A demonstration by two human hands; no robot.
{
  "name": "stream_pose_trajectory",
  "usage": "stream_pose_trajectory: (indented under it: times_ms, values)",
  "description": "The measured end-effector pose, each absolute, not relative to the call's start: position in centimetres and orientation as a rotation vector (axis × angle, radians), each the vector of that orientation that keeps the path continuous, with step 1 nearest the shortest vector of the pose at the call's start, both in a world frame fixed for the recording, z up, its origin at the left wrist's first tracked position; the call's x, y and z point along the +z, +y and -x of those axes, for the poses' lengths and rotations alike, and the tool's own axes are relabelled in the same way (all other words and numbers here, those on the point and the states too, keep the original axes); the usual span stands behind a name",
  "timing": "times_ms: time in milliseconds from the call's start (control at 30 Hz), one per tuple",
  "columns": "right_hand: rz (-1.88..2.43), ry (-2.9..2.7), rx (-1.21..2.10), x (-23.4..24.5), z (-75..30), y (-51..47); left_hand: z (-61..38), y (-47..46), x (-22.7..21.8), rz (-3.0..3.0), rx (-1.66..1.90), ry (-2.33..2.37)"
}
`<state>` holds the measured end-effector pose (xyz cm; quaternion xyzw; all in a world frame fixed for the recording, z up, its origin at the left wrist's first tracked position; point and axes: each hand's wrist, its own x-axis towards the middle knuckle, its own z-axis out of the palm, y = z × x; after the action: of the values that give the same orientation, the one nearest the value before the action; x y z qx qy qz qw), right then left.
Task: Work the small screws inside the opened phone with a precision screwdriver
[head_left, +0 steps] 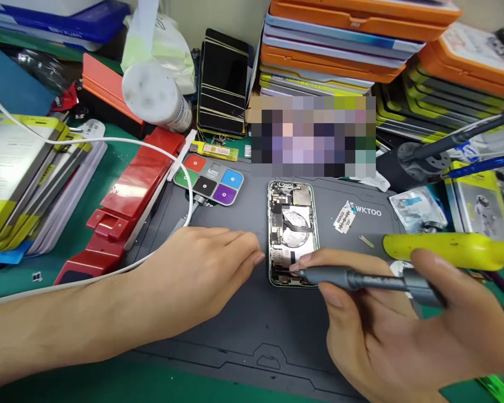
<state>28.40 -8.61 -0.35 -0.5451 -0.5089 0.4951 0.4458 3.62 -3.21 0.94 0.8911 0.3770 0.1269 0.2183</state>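
An opened smartphone (304, 215) lies on the grey work mat, its frame and inner parts bare, with a silvery round area crossed by a dark strip in the middle. My right hand (428, 341) grips a dark grey pen-shaped screwdriver (334, 276), its tip end over the lower part of the phone. My right index finger reaches along it over the phone's lower right edge. Just left of the phone, my left hand (218, 263) is closed, fingers curled and pressed together. Whatever it may hold is hidden.
Left of the phone are a red tool (121, 196) and a colored screw tray (205, 184). A white cable (121, 140) loops behind my left hand. A yellow bottle (437, 250) lies at right, near a small label (344, 219). Orange cases (319, 59) are stacked behind.
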Motion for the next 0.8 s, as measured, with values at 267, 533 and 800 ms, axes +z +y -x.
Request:
stream_pose_trajectory:
  times_ms: [267,533,800]
  values:
    - [1.427,-1.606,0.878,2.1,-27.3,-5.3,-3.7,-3.2,0.9,-2.516,0.351,0.982]
    - [1.356,-1.631,0.590,1.0,-26.3,-5.4,-3.8,-3.3,0.8,-2.517,0.384,0.947]
    - [1.276,-1.743,0.676,1.0,-26.2,-4.9,-3.8,-3.4,0.7,-2.517,0.393,0.946]
